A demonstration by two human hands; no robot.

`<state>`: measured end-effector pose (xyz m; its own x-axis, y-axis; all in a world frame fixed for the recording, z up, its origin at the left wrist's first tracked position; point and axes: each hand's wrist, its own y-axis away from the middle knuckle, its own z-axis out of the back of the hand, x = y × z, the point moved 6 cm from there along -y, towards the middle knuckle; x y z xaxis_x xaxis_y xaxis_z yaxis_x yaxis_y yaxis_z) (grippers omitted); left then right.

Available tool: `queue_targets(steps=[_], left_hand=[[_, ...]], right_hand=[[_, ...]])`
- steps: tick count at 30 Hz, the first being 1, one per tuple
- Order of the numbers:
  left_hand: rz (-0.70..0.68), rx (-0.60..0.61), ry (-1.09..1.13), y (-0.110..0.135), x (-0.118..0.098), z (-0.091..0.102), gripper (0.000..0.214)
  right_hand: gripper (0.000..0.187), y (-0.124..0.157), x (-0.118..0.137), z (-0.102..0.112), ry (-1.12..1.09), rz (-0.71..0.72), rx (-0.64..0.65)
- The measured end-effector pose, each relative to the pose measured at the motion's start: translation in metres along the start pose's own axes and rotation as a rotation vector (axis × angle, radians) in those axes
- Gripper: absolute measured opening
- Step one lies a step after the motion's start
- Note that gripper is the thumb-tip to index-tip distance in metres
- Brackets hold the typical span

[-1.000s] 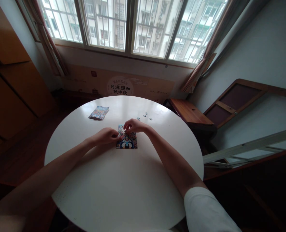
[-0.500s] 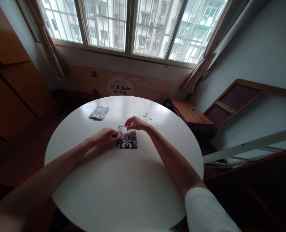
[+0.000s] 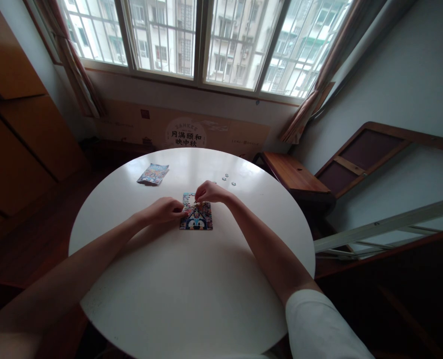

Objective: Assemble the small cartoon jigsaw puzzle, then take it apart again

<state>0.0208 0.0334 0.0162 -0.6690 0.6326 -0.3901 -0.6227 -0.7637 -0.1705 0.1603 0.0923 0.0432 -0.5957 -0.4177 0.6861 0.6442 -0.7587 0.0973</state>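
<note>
A small, colourful jigsaw puzzle [image 3: 197,219] lies on the white round table [image 3: 191,289], with a pale gap in its upper left part. My left hand [image 3: 167,208] is closed at the puzzle's left edge, its fingertips gripping that side. Over the gap, my right hand [image 3: 211,191] pinches a puzzle piece [image 3: 196,202] that is mostly covered by the fingers. Several loose pieces [image 3: 224,178] rest on the table beyond my right hand, one of them partly hidden by it.
A crumpled printed packet [image 3: 153,174] lies at the table's back left. Beyond the table's right edge stands a wooden chair [image 3: 296,172]. A barred window [image 3: 199,40] fills the far wall.
My right hand has shifted slightly right and nearer over the puzzle, the pinched piece now lower in the gap. A loose piece shows beside it. My left hand stays in place.
</note>
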Motion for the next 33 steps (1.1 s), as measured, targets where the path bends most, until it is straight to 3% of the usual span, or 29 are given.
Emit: queue_targets(steps=[7,15,33], left_hand=[[-0.002,0.001,-0.035,0.0001,-0.0018,0.0005,0.051],[-0.01,-0.003,-0.027,0.0003,-0.0018,0.0011,0.05],[-0.01,-0.029,0.008,-0.0009,-0.0014,0.0014,0.049]], right_hand=[[0.023,0.0001,-0.0039,0.0003,0.001,-0.004,-0.012],[0.018,0.0012,0.0021,-0.0055,0.033,0.064,0.056],[0.018,0.0013,0.0043,-0.0067,0.177,0.071,0.041]])
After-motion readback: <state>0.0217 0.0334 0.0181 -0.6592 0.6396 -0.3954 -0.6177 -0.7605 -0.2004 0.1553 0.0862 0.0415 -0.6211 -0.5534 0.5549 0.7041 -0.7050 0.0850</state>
